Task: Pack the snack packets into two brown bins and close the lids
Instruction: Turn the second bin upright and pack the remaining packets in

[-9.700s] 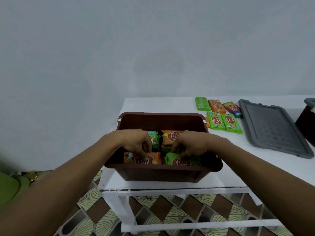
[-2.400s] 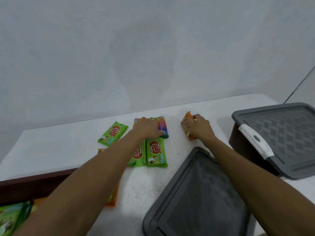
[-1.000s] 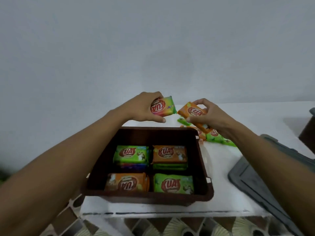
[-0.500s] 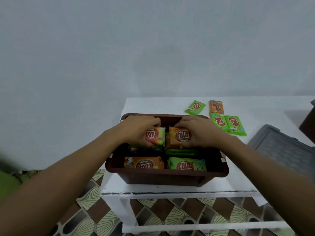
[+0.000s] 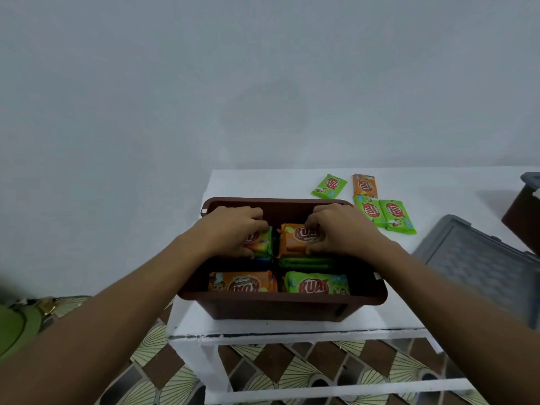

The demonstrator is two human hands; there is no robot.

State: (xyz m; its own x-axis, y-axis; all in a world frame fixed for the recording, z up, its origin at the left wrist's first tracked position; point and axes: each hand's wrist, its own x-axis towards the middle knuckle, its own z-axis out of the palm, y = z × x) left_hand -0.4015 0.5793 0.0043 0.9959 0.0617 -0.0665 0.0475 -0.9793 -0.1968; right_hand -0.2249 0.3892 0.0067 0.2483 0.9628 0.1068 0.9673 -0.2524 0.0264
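Observation:
An open brown bin (image 5: pixel 280 306) stands at the near left corner of the white table (image 5: pixel 263 182). Inside it lie stacks of snack packets: an orange packet (image 5: pixel 242 283) near left and a green packet (image 5: pixel 317 285) near right. My left hand (image 5: pixel 230 232) grips a multicoloured packet (image 5: pixel 263 244) on the far left stack. My right hand (image 5: pixel 339 233) pinches an orange packet (image 5: pixel 298 236) on the far right stack. Several loose packets (image 5: pixel 371 200) lie on the table behind the bin to the right.
A grey lid (image 5: pixel 479 258) lies on the table to the right of the bin. A second brown bin with a grey lid (image 5: pixel 526 217) shows at the right edge. Patterned floor tiles (image 5: pixel 157 372) lie below the table's front edge.
Both hands have carried a packet each from the table into the bin and have lowered them a little further onto the far stacks. The loose pile on the table is smaller.

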